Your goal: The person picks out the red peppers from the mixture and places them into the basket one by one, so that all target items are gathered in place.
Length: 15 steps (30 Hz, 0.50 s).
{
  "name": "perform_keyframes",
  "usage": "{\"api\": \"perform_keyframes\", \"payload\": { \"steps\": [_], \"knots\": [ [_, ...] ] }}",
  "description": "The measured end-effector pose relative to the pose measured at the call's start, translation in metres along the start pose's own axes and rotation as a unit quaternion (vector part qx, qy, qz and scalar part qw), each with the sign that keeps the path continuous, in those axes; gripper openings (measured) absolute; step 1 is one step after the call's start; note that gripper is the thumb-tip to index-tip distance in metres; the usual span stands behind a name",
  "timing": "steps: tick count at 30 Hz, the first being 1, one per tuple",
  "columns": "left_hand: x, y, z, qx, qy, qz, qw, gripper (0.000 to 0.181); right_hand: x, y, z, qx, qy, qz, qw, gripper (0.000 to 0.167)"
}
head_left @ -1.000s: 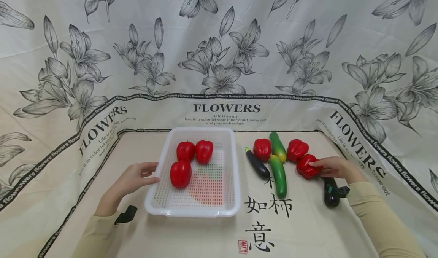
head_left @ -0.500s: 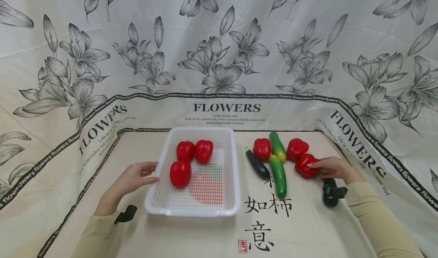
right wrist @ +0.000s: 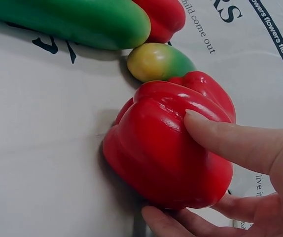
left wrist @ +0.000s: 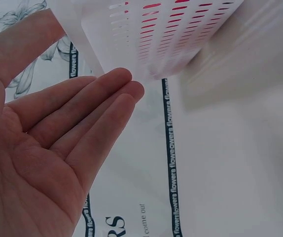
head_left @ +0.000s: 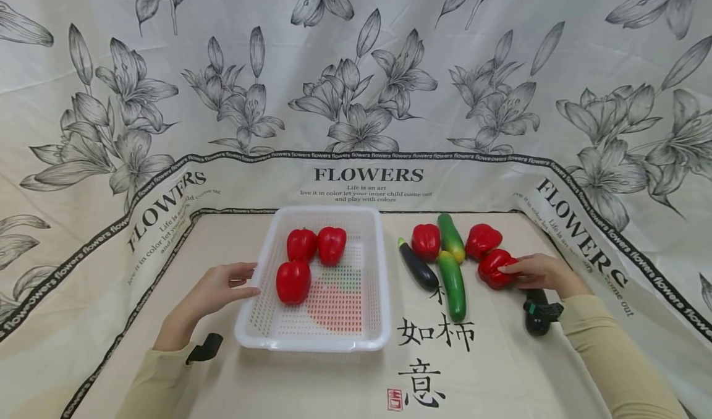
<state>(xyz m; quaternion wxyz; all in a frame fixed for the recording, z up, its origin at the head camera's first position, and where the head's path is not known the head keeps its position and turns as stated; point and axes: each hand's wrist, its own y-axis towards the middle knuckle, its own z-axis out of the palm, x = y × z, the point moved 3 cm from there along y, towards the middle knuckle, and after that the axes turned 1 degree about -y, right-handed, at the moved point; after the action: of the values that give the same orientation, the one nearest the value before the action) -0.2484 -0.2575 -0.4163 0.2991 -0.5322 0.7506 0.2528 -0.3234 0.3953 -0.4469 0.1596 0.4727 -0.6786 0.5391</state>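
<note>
Right hand (head_left: 542,272), well to the right of the basket (head_left: 311,346): held a red pepper (head_left: 491,269), thumb over it, fingers low around it. This pepper lay on the basket side of that hand; it showed no clear long axis. Whether it bore on the worktop (head_left: 311,388) could not be told.

Left hand (head_left: 219,288), at the basket's left wall: fingers straight, thumb spread; nearer the basket than the right hand; contact uncertain.

Three peppers (head_left: 293,283): inside the basket, mostly toward its left and far sides.

Right of the basket, going outward: small eggplant (head_left: 417,267); loose pepper (head_left: 426,242); two cucumbers (head_left: 453,289); second loose pepper (head_left: 483,242). Farthest from the basket: second eggplant (head_left: 537,325), partly hidden.
</note>
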Motion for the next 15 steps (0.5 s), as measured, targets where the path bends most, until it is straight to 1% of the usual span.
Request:
{"api": "perform_keyframes", "payload": {
  "steps": [4,10,15],
  "knots": [
    [-0.0002,0.0,0.0,0.001,-0.002,0.001,1.0,0.062,0.0,-0.0013,0.0011,-0.007,0.008,0.0,0.9999,0.087],
    [0.0008,0.0001,-0.0003,0.001,-0.001,-0.004,1.0,0.062,-0.0003,-0.003,0.0045,-0.021,0.017,-0.004,0.9996,0.09],
    [0.0,0.0002,-0.0002,0.001,0.0,-0.008,1.0,0.063,0.0015,-0.0061,0.0095,-0.028,0.015,-0.004,0.9995,0.091]
  ]
}}
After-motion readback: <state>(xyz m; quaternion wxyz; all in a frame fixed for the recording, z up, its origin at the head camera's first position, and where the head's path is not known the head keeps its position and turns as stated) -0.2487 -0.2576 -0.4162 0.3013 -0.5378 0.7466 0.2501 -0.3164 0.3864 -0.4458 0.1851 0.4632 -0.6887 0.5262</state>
